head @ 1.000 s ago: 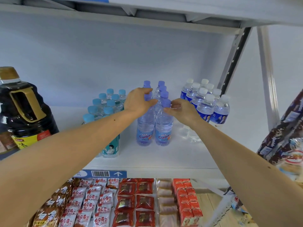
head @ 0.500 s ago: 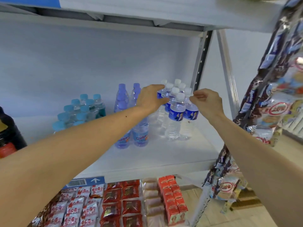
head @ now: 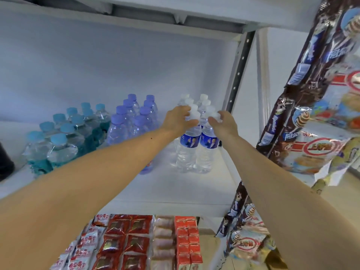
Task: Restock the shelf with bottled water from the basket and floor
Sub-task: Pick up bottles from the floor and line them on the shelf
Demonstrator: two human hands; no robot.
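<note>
On the white shelf stand three groups of water bottles: teal-capped ones at the left, purple-capped ones in the middle, white-capped ones at the right. My left hand grips the neck of the front-left white-capped bottle. My right hand grips the cap of the front-right white-capped bottle. Both bottles stand upright on the shelf, side by side. More white caps show behind my hands. No basket or floor stock is in view.
A black slotted upright stands just right of the white-capped bottles. Hanging snack bags crowd the right side. The lower shelf holds red snack packets and orange boxes. A dark jug sits at far left.
Both hands left the purple-capped bottles and moved right to the white-capped group, closing on the front two bottles. The view swung right and down.
</note>
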